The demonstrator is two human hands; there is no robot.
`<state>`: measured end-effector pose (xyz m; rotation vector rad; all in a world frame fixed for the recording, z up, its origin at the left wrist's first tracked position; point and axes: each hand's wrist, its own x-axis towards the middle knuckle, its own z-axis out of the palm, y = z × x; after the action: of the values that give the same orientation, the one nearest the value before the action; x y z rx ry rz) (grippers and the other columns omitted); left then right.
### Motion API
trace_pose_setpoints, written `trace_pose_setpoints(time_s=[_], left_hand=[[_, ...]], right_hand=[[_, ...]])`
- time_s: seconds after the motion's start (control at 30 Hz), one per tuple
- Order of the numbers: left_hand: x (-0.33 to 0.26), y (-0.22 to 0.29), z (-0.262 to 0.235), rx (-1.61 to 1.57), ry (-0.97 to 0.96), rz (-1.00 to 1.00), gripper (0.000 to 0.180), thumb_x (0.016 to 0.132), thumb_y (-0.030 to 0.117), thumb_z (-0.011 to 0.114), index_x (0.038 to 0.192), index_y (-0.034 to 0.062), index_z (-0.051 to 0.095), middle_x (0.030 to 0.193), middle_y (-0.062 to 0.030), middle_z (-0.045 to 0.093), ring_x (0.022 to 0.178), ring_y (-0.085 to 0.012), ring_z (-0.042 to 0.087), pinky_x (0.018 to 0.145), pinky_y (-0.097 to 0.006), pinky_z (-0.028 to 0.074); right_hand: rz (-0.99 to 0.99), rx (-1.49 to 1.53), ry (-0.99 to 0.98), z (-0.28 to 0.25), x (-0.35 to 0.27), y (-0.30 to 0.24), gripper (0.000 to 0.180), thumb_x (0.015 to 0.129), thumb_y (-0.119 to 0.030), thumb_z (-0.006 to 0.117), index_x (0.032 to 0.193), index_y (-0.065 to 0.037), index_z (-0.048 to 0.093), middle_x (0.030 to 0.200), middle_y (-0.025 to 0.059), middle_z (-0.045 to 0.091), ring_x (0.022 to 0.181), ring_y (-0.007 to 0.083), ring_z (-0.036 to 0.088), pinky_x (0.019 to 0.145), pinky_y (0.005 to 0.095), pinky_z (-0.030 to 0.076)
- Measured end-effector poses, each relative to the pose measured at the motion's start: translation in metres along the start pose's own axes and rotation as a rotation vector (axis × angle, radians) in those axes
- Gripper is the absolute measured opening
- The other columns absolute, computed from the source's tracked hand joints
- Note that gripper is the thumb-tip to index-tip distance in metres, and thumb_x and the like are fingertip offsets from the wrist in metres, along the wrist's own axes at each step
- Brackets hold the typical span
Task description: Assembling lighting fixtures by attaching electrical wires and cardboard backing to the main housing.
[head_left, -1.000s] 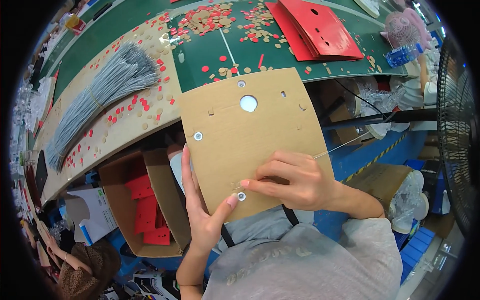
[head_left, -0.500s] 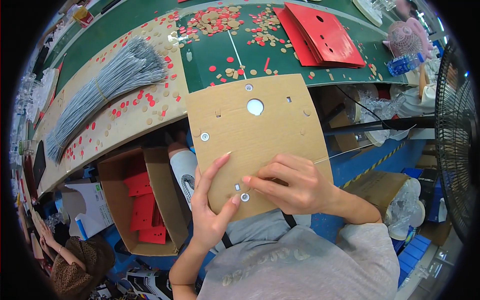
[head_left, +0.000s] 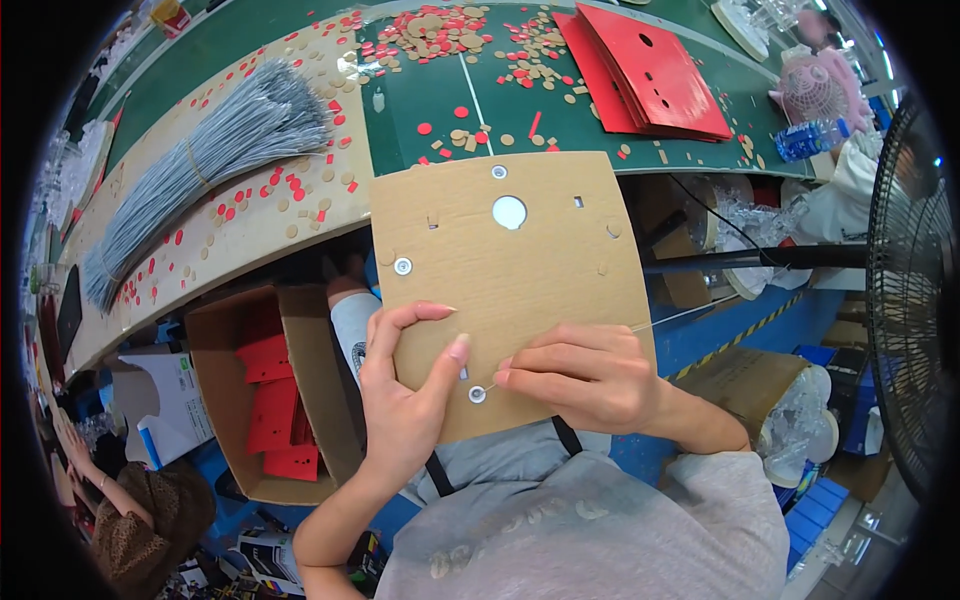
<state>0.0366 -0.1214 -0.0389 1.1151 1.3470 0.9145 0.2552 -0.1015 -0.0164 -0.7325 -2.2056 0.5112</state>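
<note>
A tan cardboard panel leans over my lap with its far edge at the bench. It has a large round hole, small slots and several white round washers, one near its lower edge. My left hand grips the panel's lower left side, thumb and index finger curved on its face; its other fingers are largely hidden. With fingertips pressed together just right of the lower washer, my right hand pinches a thin pale wire, which trails out to the right past the panel.
A bundle of grey wires lies on the bench among red and tan cutouts. Folded red sheets stand to its right, near a blue-labelled bottle. Below left is a cardboard box with red pieces. A black fan stands at right.
My left thumb has lifted away from the lower washer and moved up the panel. My right fingertips have come slightly lower, nearer that washer. The view has shifted slightly.
</note>
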Motion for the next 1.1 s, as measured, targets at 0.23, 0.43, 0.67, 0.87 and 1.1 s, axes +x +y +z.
trace_pose_setpoints(time_s=[0.23, 0.43, 0.67, 0.87, 1.1], left_hand=[[-0.009, -0.002, 0.001, -0.447, -0.062, 0.06, 0.071, 0.084, 0.006, 0.066, 0.151, 0.0005, 0.041, 0.146, -0.0156, 0.047, 0.135, -0.024, 0.048, 0.114, -0.037, 0.036], [-0.01, -0.007, 0.006, -0.38, -0.023, 0.082, 0.091, 0.076, 0.008, 0.067, 0.158, -0.0024, 0.03, 0.158, -0.0187, 0.038, 0.146, -0.027, 0.04, 0.12, -0.039, 0.031], [-0.009, -0.015, 0.006, -0.476, -0.034, 0.148, 0.087, 0.08, -0.007, 0.061, 0.159, -0.0057, 0.025, 0.159, -0.0192, 0.037, 0.146, -0.0261, 0.04, 0.119, -0.038, 0.033], [-0.008, -0.014, 0.008, -0.466, -0.041, 0.165, 0.088, 0.079, -0.007, 0.061, 0.159, -0.0058, 0.025, 0.16, -0.0194, 0.036, 0.146, -0.0261, 0.039, 0.119, -0.038, 0.033], [-0.009, -0.014, 0.014, -0.445, 0.03, 0.128, 0.094, 0.074, 0.003, 0.063, 0.16, -0.0024, 0.026, 0.157, -0.0196, 0.041, 0.143, -0.0259, 0.044, 0.118, -0.038, 0.035]], right_hand=[[-0.005, -0.037, -0.036, -0.001, 0.0, 0.001, 0.04, 0.066, 0.002, 0.072, 0.105, 0.001, 0.077, 0.085, 0.0096, 0.068, 0.068, 0.0198, 0.066, 0.054, 0.0296, 0.054], [-0.144, -0.287, -0.281, -0.013, 0.008, -0.009, 0.05, 0.066, -0.006, 0.067, 0.114, 0.007, 0.073, 0.093, 0.0097, 0.063, 0.073, 0.0176, 0.062, 0.059, 0.0297, 0.052], [-0.181, -0.312, -0.416, -0.016, 0.014, -0.009, 0.052, 0.069, -0.005, 0.068, 0.118, 0.012, 0.069, 0.092, 0.0087, 0.059, 0.077, 0.0186, 0.059, 0.066, 0.0301, 0.051], [-0.217, -0.32, -0.464, -0.017, 0.019, -0.01, 0.05, 0.071, -0.004, 0.069, 0.117, 0.015, 0.068, 0.09, 0.0083, 0.058, 0.077, 0.0178, 0.057, 0.065, 0.0296, 0.05], [-0.27, -0.305, -0.496, -0.015, 0.02, -0.011, 0.049, 0.071, -0.006, 0.07, 0.115, 0.015, 0.068, 0.091, 0.009, 0.058, 0.076, 0.0172, 0.058, 0.065, 0.0288, 0.05]])
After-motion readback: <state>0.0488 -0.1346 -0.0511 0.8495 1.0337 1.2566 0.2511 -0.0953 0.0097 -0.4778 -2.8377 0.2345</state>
